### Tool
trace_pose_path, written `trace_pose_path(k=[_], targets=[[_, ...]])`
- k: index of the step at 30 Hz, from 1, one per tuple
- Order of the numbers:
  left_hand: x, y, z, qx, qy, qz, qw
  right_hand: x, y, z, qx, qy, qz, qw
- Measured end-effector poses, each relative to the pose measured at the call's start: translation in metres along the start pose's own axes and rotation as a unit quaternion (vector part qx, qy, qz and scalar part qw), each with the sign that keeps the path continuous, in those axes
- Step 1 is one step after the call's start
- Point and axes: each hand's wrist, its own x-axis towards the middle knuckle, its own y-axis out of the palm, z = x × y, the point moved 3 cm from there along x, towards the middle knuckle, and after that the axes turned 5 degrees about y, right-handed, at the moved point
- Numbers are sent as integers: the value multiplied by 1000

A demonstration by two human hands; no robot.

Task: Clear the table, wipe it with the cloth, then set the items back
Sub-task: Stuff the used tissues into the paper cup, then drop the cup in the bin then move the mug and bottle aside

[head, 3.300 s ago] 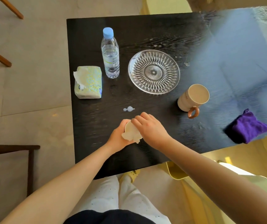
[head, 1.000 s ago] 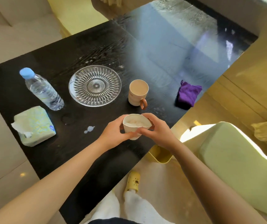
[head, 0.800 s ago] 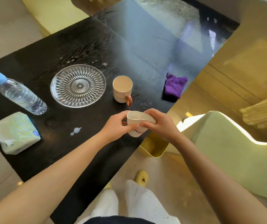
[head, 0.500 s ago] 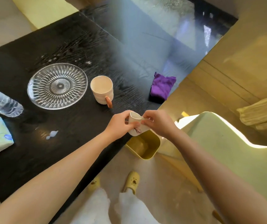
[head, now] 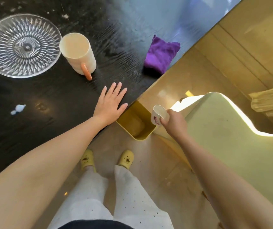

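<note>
Above the yellow bin (head: 138, 137) on the floor, the right hand (head: 173, 123) grips a small paper cup (head: 159, 115) tilted sideways, while the left hand (head: 110, 103) lies flat and empty, fingers spread, on the black table (head: 58, 96) near the mug (head: 78, 52), with the purple cloth (head: 161, 53) at the edge.

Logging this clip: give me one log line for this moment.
right hand: holds paper cup over bin | left hand: flat on table | cloth: untouched
</note>
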Motion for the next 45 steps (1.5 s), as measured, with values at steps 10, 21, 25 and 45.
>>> trace_pose_path(k=[10, 21, 25, 45], targets=[[-1, 9, 2, 20, 5, -40, 999, 40, 78, 5, 21, 38, 71, 997], [0, 10, 2, 27, 9, -64, 998, 63, 108, 0, 6, 54, 127, 990], [-1, 11, 3, 29, 10, -60, 998, 67, 100, 0, -19, 39, 138, 989], [-10, -42, 3, -57, 3, 123, 991, 34, -13, 90, -68, -122, 226, 964]])
